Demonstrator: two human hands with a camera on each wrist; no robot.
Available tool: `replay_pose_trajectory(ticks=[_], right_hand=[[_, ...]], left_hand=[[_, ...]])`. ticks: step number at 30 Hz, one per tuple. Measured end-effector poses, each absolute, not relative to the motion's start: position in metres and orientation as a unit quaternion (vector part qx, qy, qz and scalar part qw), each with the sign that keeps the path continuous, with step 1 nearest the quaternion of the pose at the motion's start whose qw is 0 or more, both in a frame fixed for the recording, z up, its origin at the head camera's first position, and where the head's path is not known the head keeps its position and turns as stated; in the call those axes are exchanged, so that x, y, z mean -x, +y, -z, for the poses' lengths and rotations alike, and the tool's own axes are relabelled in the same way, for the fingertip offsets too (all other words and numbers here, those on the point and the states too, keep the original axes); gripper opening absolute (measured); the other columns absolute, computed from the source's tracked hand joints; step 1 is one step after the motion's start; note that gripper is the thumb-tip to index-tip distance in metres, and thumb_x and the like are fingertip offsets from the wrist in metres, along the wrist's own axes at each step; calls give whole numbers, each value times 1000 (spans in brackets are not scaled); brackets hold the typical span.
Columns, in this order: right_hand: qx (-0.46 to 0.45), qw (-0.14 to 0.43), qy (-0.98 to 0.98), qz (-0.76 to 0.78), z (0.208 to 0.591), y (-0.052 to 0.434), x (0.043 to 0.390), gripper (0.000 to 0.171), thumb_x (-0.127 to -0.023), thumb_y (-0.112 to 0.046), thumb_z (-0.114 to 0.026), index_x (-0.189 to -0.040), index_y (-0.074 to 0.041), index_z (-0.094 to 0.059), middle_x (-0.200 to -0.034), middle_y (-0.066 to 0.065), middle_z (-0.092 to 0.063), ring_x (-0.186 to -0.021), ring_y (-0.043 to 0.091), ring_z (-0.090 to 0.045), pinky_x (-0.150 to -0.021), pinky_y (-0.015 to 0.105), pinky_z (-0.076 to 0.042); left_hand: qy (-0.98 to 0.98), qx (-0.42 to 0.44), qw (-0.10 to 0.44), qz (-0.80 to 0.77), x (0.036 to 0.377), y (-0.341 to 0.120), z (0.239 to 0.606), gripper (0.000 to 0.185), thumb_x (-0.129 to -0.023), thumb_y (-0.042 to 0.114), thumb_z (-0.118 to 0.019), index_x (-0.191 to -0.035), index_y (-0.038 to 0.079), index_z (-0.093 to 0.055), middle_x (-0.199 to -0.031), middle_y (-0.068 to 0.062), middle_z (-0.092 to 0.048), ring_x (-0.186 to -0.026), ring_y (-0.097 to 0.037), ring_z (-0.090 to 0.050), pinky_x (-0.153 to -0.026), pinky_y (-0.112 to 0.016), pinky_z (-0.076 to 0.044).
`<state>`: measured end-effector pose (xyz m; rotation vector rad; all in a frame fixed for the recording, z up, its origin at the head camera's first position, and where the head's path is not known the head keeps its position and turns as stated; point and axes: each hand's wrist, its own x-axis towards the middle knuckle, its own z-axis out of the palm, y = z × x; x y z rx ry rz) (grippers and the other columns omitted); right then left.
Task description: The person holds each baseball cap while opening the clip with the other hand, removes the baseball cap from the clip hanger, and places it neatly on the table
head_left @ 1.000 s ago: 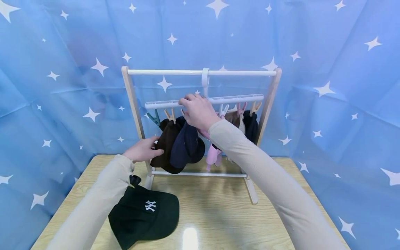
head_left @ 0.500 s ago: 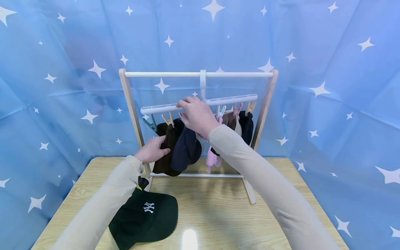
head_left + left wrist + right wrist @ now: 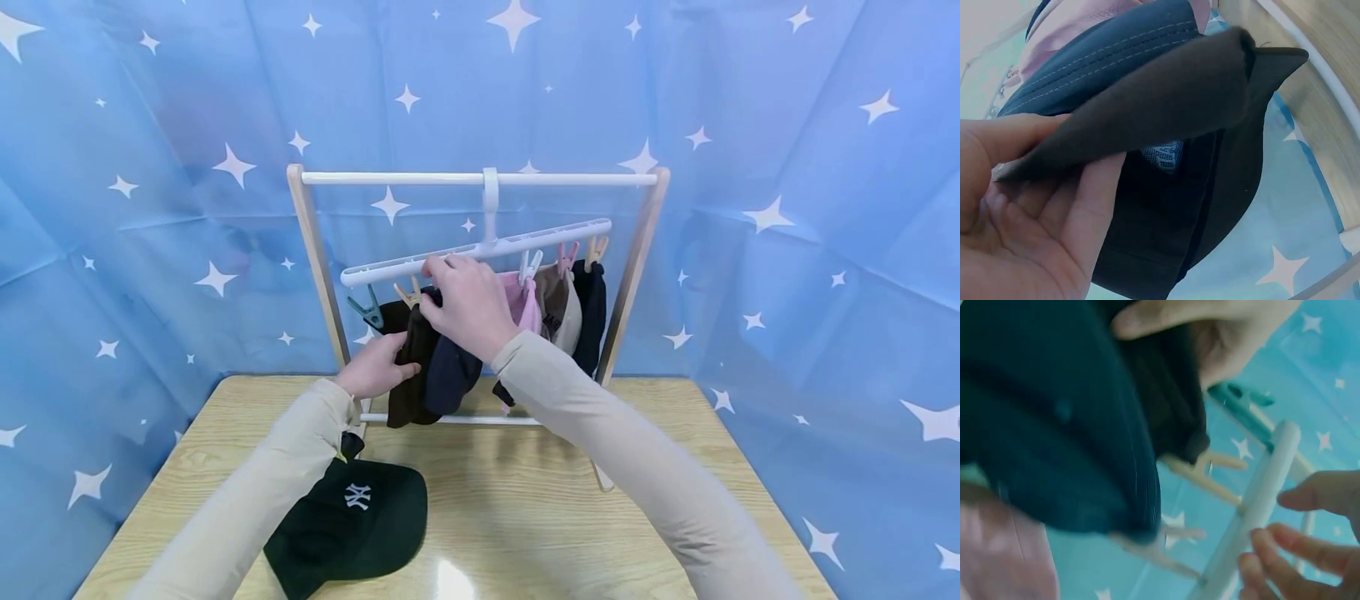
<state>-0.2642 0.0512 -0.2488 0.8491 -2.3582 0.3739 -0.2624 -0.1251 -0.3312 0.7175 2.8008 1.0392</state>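
Head view shows my left hand (image 3: 375, 371) pinching the brim of the dark brown cap (image 3: 405, 358), thumb over and fingers under, as the left wrist view confirms. That cap hangs from a beige clip (image 3: 408, 293) on the white clip hanger (image 3: 480, 248), touching the navy cap (image 3: 450, 371) beside it. My right hand (image 3: 465, 304) sits at the hanger bar by the clips, fingers loosely curled near it; I cannot tell whether they grip anything. A black cap (image 3: 348, 521) lies on the tabletop (image 3: 525, 517) under my left sleeve.
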Motion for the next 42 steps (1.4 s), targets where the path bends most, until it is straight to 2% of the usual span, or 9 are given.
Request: replay_pose_trajectory(ticks=[4, 8, 13, 17, 26, 30, 34, 37, 42], right_hand=[[-279, 231, -914, -184, 253, 48, 264, 23, -89, -21, -67, -107, -8, -62, -92, 7, -66, -62, 18, -55, -54, 31, -46], [-254, 199, -919, -227, 256, 48, 266, 28, -90, -29, -69, -103, -6, -61, -86, 6, -66, -58, 17, -55, -56, 30, -46], [-233, 195, -917, -258, 255, 45, 264, 35, -88, -40, -70, -92, -7, -57, -67, 1, -55, -51, 16, -48, -50, 28, -39], [-216, 204, -916, -270, 253, 42, 260, 39, -84, -42, -73, -83, -9, -53, -64, 2, -51, -51, 16, -48, -50, 28, -38], [-206, 207, -918, -268, 249, 35, 254, 41, -83, -39, -75, -74, -10, -49, -58, 2, -48, -49, 16, -48, -47, 28, -37], [-215, 193, -918, -270, 247, 35, 255, 44, -86, -34, -70, -59, -10, -45, -48, -2, -38, -42, 15, -41, -42, 26, -30], [-220, 145, -919, -295, 241, 39, 258, 49, -86, -30, -67, -49, -12, -40, -43, -3, -30, -36, 13, -32, -38, 25, -22], [-213, 87, -916, -329, 234, 42, 260, 49, -86, -28, -67, -47, -12, -41, -41, -2, -35, -36, 14, -35, -39, 24, -20], [-186, -38, -895, -404, 224, 45, 265, 41, -88, -27, -68, -53, -9, -55, -45, -1, -39, -56, 29, -62, -46, 26, -41]], left_hand=[[905, -238, 37, -352, 255, -119, 331, 29, -94, 5, -61, -123, 0, -58, -112, -16, -64, -92, -27, -65, -82, -42, -49], [908, -259, 19, -329, 244, -111, 331, 23, -93, 3, -61, -115, -1, -59, -96, -12, -66, -77, -21, -65, -73, -37, -50], [907, -299, -6, -295, 228, -102, 325, 12, -92, 0, -61, -103, -2, -58, -77, -5, -60, -60, -14, -59, -62, -31, -47], [901, -322, -18, -289, 219, -97, 322, 10, -91, 0, -61, -101, -2, -58, -69, -1, -54, -53, -10, -53, -56, -28, -44], [893, -340, -50, -289, 207, -92, 317, 7, -91, -2, -60, -98, -2, -59, -65, 2, -49, -48, -7, -47, -52, -25, -41], [890, -341, -53, -299, 203, -91, 316, 3, -91, -1, -60, -93, -2, -58, -63, 2, -47, -47, -6, -46, -51, -24, -40], [883, -348, -52, -310, 200, -92, 315, 3, -92, -1, -60, -92, 0, -57, -64, 3, -48, -50, -5, -49, -53, -24, -41], [878, -356, -55, -314, 199, -95, 316, 6, -91, -2, -60, -93, 1, -56, -66, 4, -48, -52, -5, -49, -53, -24, -41], [866, -359, -55, -344, 197, -105, 319, 8, -91, -5, -59, -97, 0, -57, -67, 4, -48, -51, -4, -47, -51, -25, -41]])
